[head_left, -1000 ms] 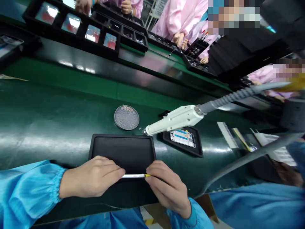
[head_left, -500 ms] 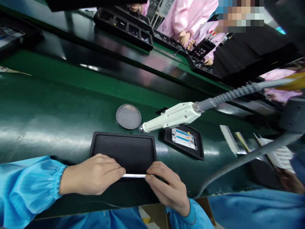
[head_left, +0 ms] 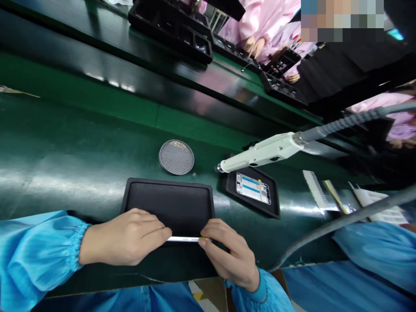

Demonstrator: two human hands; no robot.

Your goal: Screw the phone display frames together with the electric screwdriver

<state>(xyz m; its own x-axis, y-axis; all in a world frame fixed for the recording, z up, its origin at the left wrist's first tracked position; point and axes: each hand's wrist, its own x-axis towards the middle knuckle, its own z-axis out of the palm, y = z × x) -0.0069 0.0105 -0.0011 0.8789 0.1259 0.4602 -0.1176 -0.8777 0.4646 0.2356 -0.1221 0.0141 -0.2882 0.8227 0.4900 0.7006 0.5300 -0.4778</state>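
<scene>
A thin, silvery-white phone part (head_left: 184, 239) is seen edge-on over the near edge of a black tray (head_left: 169, 203). My left hand (head_left: 131, 237) grips its left end, fingers pressed together. At its right end my right hand (head_left: 229, 253) pinches it between thumb and fingers. Beyond the black tray lies a round grey dish (head_left: 176, 157) with tiny metallic pieces in it. To the right, a phone frame with blue strips (head_left: 252, 188) rests in a second black tray (head_left: 275, 203).
A pale electric screwdriver (head_left: 263, 152) hangs on a grey cable over the second tray. Another thick cable (head_left: 325, 223) curves at the right. Papers (head_left: 315, 189) lie right. Divided black trays (head_left: 172, 37) and people in pink stand across the bench; a blue sleeve (head_left: 373, 247) is at the right.
The hanging screwdriver has swung to the right and slightly up. The blue sleeve at the right has shifted. Both my hands keep their hold, almost unmoved.
</scene>
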